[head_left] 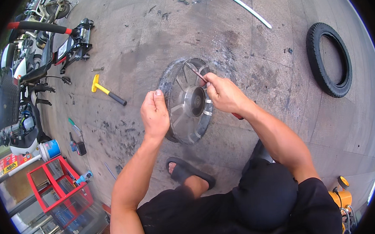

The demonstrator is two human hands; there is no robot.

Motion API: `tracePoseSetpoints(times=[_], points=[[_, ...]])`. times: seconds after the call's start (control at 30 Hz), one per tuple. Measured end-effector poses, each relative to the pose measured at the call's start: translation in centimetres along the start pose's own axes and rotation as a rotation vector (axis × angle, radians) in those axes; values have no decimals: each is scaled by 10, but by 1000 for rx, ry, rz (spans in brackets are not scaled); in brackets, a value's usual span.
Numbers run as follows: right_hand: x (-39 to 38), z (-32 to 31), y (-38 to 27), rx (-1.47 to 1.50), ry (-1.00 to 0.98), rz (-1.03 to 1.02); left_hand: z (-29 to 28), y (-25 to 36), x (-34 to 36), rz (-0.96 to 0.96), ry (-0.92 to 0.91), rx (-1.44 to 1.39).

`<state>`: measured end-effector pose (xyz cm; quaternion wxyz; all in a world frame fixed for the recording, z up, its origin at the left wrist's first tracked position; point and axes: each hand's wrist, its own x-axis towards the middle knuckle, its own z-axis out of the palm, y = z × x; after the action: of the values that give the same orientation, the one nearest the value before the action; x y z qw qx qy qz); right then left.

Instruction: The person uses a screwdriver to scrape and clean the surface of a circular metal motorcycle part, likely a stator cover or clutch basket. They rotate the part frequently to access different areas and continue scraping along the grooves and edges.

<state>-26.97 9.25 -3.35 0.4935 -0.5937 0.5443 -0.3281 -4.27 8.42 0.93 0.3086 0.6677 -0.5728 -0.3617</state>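
Left hand [155,114] gripped left edge of wheel [195,101]; right hand [225,93], closed, held slim metal tool [197,74] near wheel's upper edge.

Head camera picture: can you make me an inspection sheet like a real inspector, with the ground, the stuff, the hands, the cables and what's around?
Surface: grey ground with dark stains.
Job's things: a spoked wheel between the hands; a thin metal tool at its upper part; a black tyre lying off to the right.
Clutter: a yellow and black hammer and a long pale strip, both on the ground.
Grips: left grip at the wheel's left edge, fingers mostly hidden; right grip closed on the tool.
Cables: perhaps a dark cord by the orange machine.
Surroundings: parked two-wheelers and a red frame on the left.
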Motion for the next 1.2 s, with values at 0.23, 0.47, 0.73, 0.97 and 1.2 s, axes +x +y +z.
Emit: tracePoseSetpoints(times=[0.23, 0.47, 0.73, 0.97, 1.2], points=[[1, 2, -7, -195, 40, 9, 1, 6, 2, 30, -20, 42], [1, -1, -17, -246, -17, -8, -3, 4, 4, -12, -32, -21], [16, -3, -10, -217, 14, -2, -5, -2, 4, -31, -22, -17], [12, -3, -22, -205, 7, -22, -3, 5, 1, 30, -33, 29], [-13, 9, -32, -198, -120, -54, -7, -2, 1, -10, -32, -20]])
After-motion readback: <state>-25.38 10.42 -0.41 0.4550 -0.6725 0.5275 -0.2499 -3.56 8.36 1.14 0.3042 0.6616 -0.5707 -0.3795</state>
